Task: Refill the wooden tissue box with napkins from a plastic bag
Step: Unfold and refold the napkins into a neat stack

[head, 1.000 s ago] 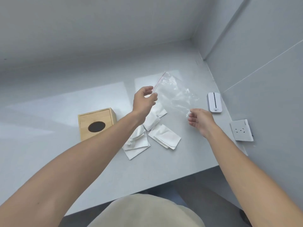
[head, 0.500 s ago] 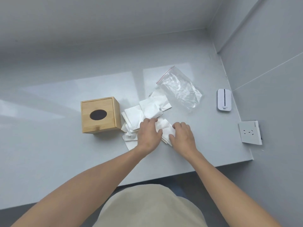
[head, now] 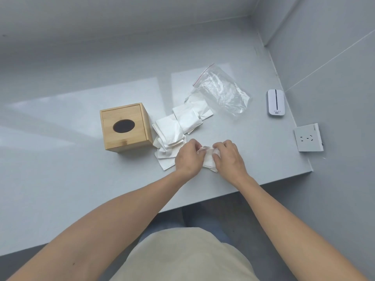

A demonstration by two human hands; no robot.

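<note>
A wooden tissue box (head: pixel 125 127) with a dark oval hole in its lid stands on the grey table (head: pixel 60 169). Just right of it lies a loose pile of white napkins (head: pixel 176 128), spread toward the clear plastic bag (head: pixel 223 92), which lies flat with a red strip at its mouth. My left hand (head: pixel 188 157) and my right hand (head: pixel 227 157) sit side by side in front of the pile, both pinching one folded napkin (head: pixel 209 159) between them. My fingers hide most of that napkin.
A small white device (head: pixel 275 102) with a dark stripe lies at the table's right side. A white wall socket (head: pixel 308 137) is fixed to the right wall beyond the table's corner. The table's front edge runs just behind my wrists.
Both hands let go of the plastic bag, which now lies flat on the table, then dropped to the napkin pile and closed on one folded napkin.
</note>
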